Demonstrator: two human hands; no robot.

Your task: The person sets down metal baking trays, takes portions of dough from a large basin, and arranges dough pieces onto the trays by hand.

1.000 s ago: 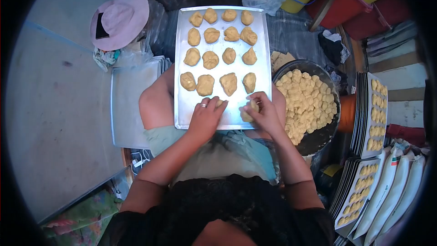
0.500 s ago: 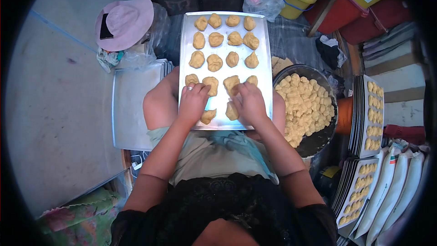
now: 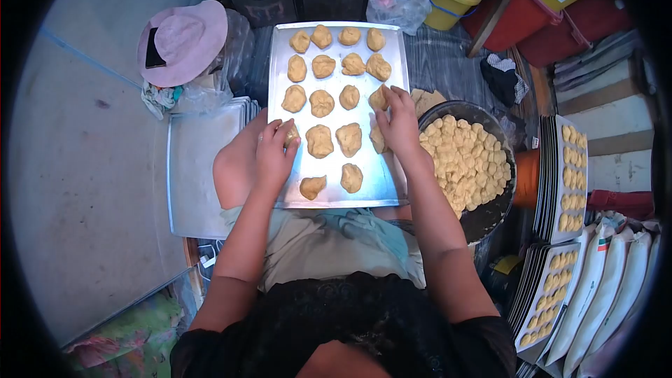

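A metal baking tray [image 3: 364,192] rests across my lap, carrying rough yellow dough balls in rows of up to several. My left hand [image 3: 275,154] is at the tray's left edge, its fingers curled round a dough ball [image 3: 291,136] that they partly cover. At the right edge, the fingers of my right hand [image 3: 400,126] are closed on another dough ball [image 3: 379,98]. Below those fingers, a further dough ball [image 3: 379,138] lies beside the thumb, partly hidden. Two more, one of them a torn-looking dough ball [image 3: 312,187], lie nearest my body.
A dark round basin [image 3: 493,217] heaped with dough pieces [image 3: 465,161] stands at my right. Beyond it are stacked trays [image 3: 568,220] of shaped dough. More metal trays [image 3: 203,175] are at my left, below a pink hat [image 3: 185,38]. Yellow buckets [image 3: 448,7] stand behind.
Both hands have moved apart, from the tray's middle to its left and right edges. My right hand has also shifted forward to a dough ball one row up. The view has shifted slightly.
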